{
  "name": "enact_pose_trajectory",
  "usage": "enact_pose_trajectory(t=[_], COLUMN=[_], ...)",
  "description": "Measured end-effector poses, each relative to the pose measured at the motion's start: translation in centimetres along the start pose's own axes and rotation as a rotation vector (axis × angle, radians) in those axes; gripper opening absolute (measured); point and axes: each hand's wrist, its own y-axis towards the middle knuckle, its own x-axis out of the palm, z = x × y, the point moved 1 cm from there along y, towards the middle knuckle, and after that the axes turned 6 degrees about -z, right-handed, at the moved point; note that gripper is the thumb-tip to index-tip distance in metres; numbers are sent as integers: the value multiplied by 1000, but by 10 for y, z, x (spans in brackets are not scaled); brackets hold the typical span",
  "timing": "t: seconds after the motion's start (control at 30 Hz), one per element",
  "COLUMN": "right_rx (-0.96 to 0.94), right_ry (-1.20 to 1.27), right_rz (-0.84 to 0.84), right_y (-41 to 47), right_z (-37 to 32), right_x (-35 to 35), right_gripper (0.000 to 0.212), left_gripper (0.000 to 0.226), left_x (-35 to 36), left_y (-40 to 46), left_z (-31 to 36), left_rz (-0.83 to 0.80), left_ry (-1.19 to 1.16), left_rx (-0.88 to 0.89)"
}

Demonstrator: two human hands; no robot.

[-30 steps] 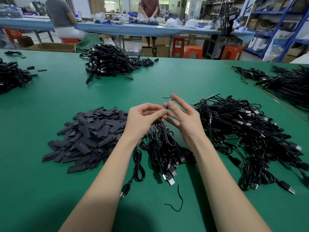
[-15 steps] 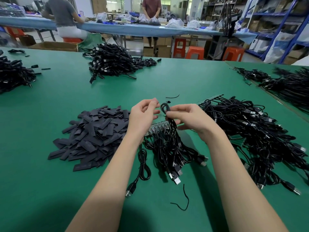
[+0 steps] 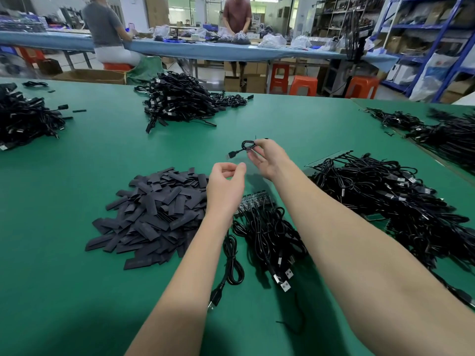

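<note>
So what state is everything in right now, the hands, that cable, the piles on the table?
right hand: raised, pinching the coiled cable.
coiled cable: wound in a small loop, held in the air, plug sticking out left.
left hand: fingers curled, nothing seen in them.
black strips: loose heap on the green table.
cable heap: tangled, lying at the right.
single cable: loosely coiled, lying flat, nearest the camera.
</note>
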Motion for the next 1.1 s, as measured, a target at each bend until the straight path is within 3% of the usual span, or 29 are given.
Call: enact_pose_trajectory(t=[0.1,0.2,0.4,0.53,0.67,0.8,0.97,1.03,1.1], right_rx=[51,82,-37,-95,-10,57,100,85,58], right_ry=[-13,-211,-469,-866,-1315,-1245,-1024,-969,-891], right_rz=[-111,-129,-151,-157,-180,-98,-96,-78,-75], right_y=[8,14,19,-2,-37,-69,-86,-87,-89], right_z=[9,12,0,-11,-13,-10,-1,6,11], right_x=[7,11,5,-18,-53,-71,-72,-75,-79], right_gripper=[46,46,39,21,18,15,9,14,14], left_gripper=[10,15,15,13,15,16,25,25,24], left_x=[6,14,23,16,11,10,17,19,20], left_y=[-4,-8,-13,-8,-3,-4,-10,-12,-11], left_z=[-1,-2,-4,-4,-8,-9,-15,-13,-10], left_rz=[-66,-159,-254,-209,-158,-123,-212,-226,-201], left_ry=[25,110,257,286,339,621,998,1055,959], left_rx=[-5,-2,49,59,97,232,213,244,272])
